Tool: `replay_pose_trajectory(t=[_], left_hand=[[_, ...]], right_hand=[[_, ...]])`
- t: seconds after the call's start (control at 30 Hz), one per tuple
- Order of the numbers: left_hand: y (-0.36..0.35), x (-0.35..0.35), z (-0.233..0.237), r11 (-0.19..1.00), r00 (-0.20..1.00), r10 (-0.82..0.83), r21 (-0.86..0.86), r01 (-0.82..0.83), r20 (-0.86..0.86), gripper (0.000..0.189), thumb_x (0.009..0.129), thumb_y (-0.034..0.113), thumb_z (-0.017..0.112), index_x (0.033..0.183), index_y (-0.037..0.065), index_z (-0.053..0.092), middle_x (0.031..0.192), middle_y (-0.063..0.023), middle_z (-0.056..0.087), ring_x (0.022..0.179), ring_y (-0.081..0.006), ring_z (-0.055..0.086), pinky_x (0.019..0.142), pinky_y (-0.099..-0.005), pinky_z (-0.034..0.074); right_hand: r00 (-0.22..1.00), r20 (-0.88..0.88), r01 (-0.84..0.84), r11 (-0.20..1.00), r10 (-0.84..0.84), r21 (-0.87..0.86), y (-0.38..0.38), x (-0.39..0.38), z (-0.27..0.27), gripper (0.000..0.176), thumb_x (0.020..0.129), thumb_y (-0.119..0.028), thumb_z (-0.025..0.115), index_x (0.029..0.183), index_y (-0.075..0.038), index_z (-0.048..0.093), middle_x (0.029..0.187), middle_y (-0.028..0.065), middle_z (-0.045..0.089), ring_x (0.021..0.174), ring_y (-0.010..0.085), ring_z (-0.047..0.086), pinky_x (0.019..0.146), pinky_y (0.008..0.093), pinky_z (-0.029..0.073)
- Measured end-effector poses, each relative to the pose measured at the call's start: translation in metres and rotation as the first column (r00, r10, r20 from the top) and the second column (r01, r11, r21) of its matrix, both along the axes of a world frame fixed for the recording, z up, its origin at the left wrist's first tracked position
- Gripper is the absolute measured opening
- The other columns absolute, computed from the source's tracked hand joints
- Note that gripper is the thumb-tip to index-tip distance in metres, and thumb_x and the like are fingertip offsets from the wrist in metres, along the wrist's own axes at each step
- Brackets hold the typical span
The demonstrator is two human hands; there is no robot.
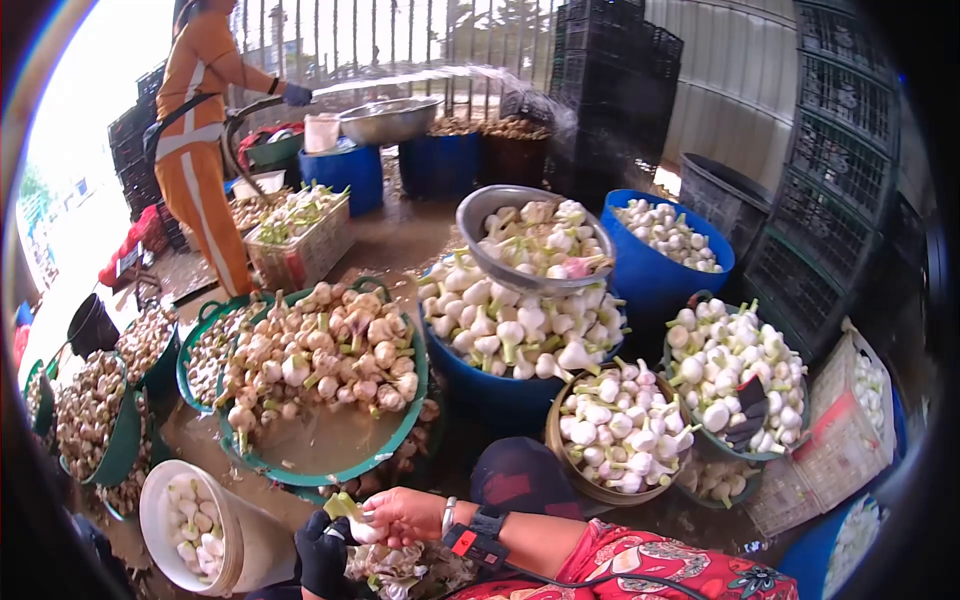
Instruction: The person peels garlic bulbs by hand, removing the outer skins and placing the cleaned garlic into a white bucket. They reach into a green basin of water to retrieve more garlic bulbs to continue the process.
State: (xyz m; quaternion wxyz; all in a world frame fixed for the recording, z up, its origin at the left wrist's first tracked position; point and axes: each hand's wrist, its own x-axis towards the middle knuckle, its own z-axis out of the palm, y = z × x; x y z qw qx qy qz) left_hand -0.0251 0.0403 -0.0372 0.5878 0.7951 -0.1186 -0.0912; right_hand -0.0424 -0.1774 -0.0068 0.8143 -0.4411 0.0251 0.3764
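Tubs hem in the left hand and the right hand: green basin directly ahead, white bucket just to the left, brown bowl to the right. Free room lies above the heaps and over the basin's bare, wet near end.

Below the round green plastic tub, the edge-cropped black-gloved left hand half hides a white garlic bulb.

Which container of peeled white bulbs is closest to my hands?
The white bucket, right beside your gloved left hand gripping a bulb; the blue tub and steel bowl sit farther off.
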Motion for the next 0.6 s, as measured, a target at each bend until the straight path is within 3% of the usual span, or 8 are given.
replay_pose_trajectory(t=[0.03, 0.1, 0.13, 0.2, 0.4, 0.43, 0.53, 0.6], left_hand=[[0.009, 0.006, -0.019, 1.0, 1.0, -0.023, -0.008, 0.023, 0.01, 0.022, 0.085, 0.01, 0.058, 0.102, -0.002, 0.062, 0.087, -0.0069, 0.065, 0.071, -0.0152, 0.062, 0.064, -0.0298, 0.051], [0.022, 0.012, -0.043, 0.937, 0.936, -0.083, 0.345, -0.044, 0.342, 0.02, 0.09, 0.007, 0.059, 0.11, 0.004, 0.06, 0.082, -0.006, 0.06, 0.073, -0.0099, 0.053, 0.063, -0.0231, 0.047], [0.018, 0.01, -0.037, 0.939, 0.934, -0.093, 0.343, -0.033, 0.345, 0.02, 0.09, 0.007, 0.059, 0.11, 0.004, 0.06, 0.082, -0.006, 0.06, 0.073, -0.0099, 0.053, 0.063, -0.0231, 0.047], [0.008, 0.006, -0.019, 0.994, 1.0, 0.031, -0.108, -0.03, 0.004, 0.017, 0.091, 0.005, 0.054, 0.106, -0.002, 0.06, 0.09, -0.0066, 0.061, 0.078, -0.0095, 0.054, 0.066, -0.0232, 0.047], [0.008, -0.002, -0.023, 1.0, 0.927, 0.0, -0.009, 0.004, 0.375, 0.026, 0.09, 0.002, 0.05, 0.114, -0.004, 0.056, 0.1, -0.0052, 0.061, 0.08, -0.0111, 0.058, 0.069, -0.0227, 0.048], [0.008, -0.006, -0.024, 0.934, 1.0, 0.019, -0.356, -0.018, 0.0, 0.032, 0.094, 0.011, 0.048, 0.123, -0.003, 0.052, 0.106, -0.0073, 0.061, 0.083, -0.0129, 0.059, 0.07, -0.0247, 0.049], [0.018, 0.001, -0.024, 0.816, 0.989, -0.145, -0.568, 0.109, -0.019, 0.038, 0.095, 0.019, 0.049, 0.128, -0.001, 0.05, 0.11, -0.0085, 0.061, 0.085, -0.0117, 0.058, 0.068, -0.0255, 0.049], [0.004, -0.014, 0.03, 0.897, 0.999, -0.032, -0.443, 0.01, -0.043, 0.041, 0.095, 0.025, 0.051, 0.128, 0.002, 0.051, 0.111, -0.0063, 0.061, 0.085, -0.0108, 0.057, 0.065, -0.0242, 0.049]], right_hand=[[1.0, -0.001, 0.012, 1.0, -0.012, 0.005, 0.0, -0.002, 0.004, 0.029, 0.09, -0.02, 0.055, 0.115, -0.006, 0.052, 0.076, 0.003, 0.063, 0.05, 0.008, 0.057, 0.042, 0.0179, 0.043], [0.999, 0.002, 0.034, 0.999, -0.034, 0.007, 0.001, -0.005, 0.009, 0.028, 0.09, -0.019, 0.055, 0.115, -0.006, 0.052, 0.077, 0.0033, 0.064, 0.05, 0.0081, 0.057, 0.042, 0.0179, 0.043], [0.999, -0.004, 0.047, 0.999, -0.046, 0.019, 0.002, -0.007, 0.009, 0.026, 0.09, -0.019, 0.054, 0.113, -0.006, 0.053, 0.077, 0.0038, 0.064, 0.05, 0.0081, 0.057, 0.041, 0.0178, 0.043], [0.998, 0.003, 0.063, 0.998, -0.064, 0.026, 0.002, -0.009, 0.01, 0.025, 0.091, -0.019, 0.053, 0.112, -0.006, 0.053, 0.078, 0.0043, 0.064, 0.05, 0.008, 0.057, 0.041, 0.0177, 0.042], [0.997, 0.068, -0.043, 0.999, 0.043, 0.003, 0.012, -0.02, 0.024, 0.022, 0.094, -0.026, 0.051, 0.106, -0.008, 0.055, 0.076, 0.0025, 0.063, 0.052, 0.0077, 0.058, 0.042, 0.0182, 0.042], [0.998, 0.063, -0.018, 0.999, 0.015, 0.044, 0.011, -0.02, 0.026, 0.022, 0.094, -0.025, 0.051, 0.106, -0.008, 0.055, 0.077, 0.0021, 0.063, 0.054, 0.0075, 0.058, 0.043, 0.0182, 0.043], [0.997, 0.051, 0.056, 0.997, -0.059, 0.055, 0.009, -0.013, 0.035, 0.018, 0.096, -0.024, 0.049, 0.104, -0.009, 0.054, 0.076, -0.0003, 0.059, 0.057, 0.0068, 0.057, 0.048, 0.0181, 0.045], [0.987, 0.086, 0.137, 0.991, -0.136, -0.006, 0.01, -0.006, 0.021, 0.014, 0.096, -0.023, 0.047, 0.101, -0.011, 0.052, 0.072, -0.0027, 0.055, 0.057, 0.0066, 0.056, 0.048, 0.0186, 0.045]])
